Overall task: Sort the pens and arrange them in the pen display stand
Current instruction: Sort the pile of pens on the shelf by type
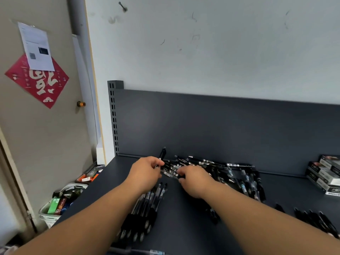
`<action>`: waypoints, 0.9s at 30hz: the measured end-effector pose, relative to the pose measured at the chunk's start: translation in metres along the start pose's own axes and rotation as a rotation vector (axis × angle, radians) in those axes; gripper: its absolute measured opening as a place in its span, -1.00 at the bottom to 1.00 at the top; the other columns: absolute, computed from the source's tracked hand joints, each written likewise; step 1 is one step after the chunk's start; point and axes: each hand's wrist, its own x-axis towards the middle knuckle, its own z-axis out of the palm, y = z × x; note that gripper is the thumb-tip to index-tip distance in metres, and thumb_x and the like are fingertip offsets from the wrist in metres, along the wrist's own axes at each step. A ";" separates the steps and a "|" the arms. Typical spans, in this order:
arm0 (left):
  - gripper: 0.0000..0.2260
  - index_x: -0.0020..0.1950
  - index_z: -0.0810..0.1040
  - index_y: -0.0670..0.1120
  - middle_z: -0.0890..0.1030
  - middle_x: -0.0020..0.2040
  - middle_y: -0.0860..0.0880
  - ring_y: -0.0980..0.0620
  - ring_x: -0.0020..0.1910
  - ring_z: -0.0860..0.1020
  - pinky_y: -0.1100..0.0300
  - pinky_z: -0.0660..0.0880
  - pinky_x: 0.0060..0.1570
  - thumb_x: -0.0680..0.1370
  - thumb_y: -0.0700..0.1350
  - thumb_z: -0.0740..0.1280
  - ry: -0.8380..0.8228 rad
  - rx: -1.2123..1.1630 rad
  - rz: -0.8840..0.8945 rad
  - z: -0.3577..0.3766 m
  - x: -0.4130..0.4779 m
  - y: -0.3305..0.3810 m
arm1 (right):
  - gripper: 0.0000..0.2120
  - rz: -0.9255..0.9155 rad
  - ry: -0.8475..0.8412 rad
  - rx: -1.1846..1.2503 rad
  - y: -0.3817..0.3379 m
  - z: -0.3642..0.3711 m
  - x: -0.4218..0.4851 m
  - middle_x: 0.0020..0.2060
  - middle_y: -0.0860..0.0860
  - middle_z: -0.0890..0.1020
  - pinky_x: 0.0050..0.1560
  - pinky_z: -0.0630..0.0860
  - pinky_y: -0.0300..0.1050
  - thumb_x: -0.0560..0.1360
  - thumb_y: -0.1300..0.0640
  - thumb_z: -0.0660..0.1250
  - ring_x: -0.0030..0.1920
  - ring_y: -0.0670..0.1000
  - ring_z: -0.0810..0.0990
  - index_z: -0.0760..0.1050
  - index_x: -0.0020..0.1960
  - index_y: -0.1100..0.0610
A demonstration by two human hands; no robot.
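Left hand (145, 172): reaches in over the near-left part of the shelf, its fingers pinched round the lower end of a black pen (163, 153).
Black pen: tilted nearly upright, its top pointing up at the back panel (220, 126), just left of the heap.
Right hand (195, 181): lies palm down on the left end of the loose pens, fingers curled onto them; I cannot tell whether they are gripping one or only touching.
Loose pens (217, 167): a jumbled heap, black and clear barrels crossing each other, spread along the back of the shelf towards the right.
Sorted row (147, 205): a neat batch of black pens side by side, partly under the left forearm, tips pointing away.
Other pens (316, 218): a few more dark ones lying at the near right.
Boxes (325, 175): a stack of flat cartons at the far right edge.
Shelf (193, 232): dark grey metal, carrying all of the above.
Basket (60, 201): on the floor to the left, holding bottles and packets.
Door (46, 135): at the left, with a red diamond paper (37, 80) and a white sheet (35, 46) stuck on it.
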 end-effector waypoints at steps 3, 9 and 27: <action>-0.81 0.10 0.49 0.06 0.60 -0.04 -0.01 0.15 -0.18 0.65 0.10 0.62 -0.09 0.59 -0.22 0.25 0.021 -0.064 -0.003 -0.002 0.003 -0.005 | -0.71 0.013 0.016 -0.101 -0.007 0.005 0.010 0.17 0.05 0.59 0.15 0.48 -0.05 0.54 -0.01 0.31 0.21 0.12 0.52 0.51 0.23 0.06; -0.78 0.18 0.47 0.05 0.61 -0.05 -0.01 0.15 -0.20 0.64 0.26 0.54 -0.22 0.59 -0.21 0.26 0.049 -0.114 -0.017 -0.006 0.005 -0.015 | -0.64 0.116 0.000 -0.066 -0.016 0.009 0.022 0.06 0.08 0.62 0.02 0.54 -0.09 0.47 -0.07 0.42 0.07 0.11 0.59 0.55 0.15 0.13; -0.63 0.29 0.38 0.05 0.62 -0.11 0.01 0.07 -0.17 0.67 0.10 0.61 -0.04 0.56 -0.27 0.29 0.026 -0.221 -0.029 0.000 0.013 -0.020 | -0.61 0.249 -0.103 -0.028 -0.017 -0.002 0.037 -0.06 0.03 0.61 -0.02 0.56 -0.06 0.39 -0.17 0.47 -0.02 0.08 0.60 0.56 0.00 0.13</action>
